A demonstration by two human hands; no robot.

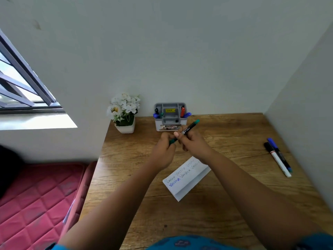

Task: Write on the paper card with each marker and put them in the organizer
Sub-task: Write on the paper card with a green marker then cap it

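1. Both hands hold a green marker (187, 129) above the desk (225, 204): the right hand (193, 145) grasps the barrel, and the left hand (164, 150) pinches its cap end, probably capping or uncapping it.
2. The paper card (187, 179) lies near, below the wrists.
3. The organizer (170, 117) waits at the far edge.
4. Two markers (278, 156) rest on the right.

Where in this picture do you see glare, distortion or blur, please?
Head view: daylight glares off the window sill; wide-angle distortion bends the walls and wooden table; the writing on the paper card and organizer label is soft.
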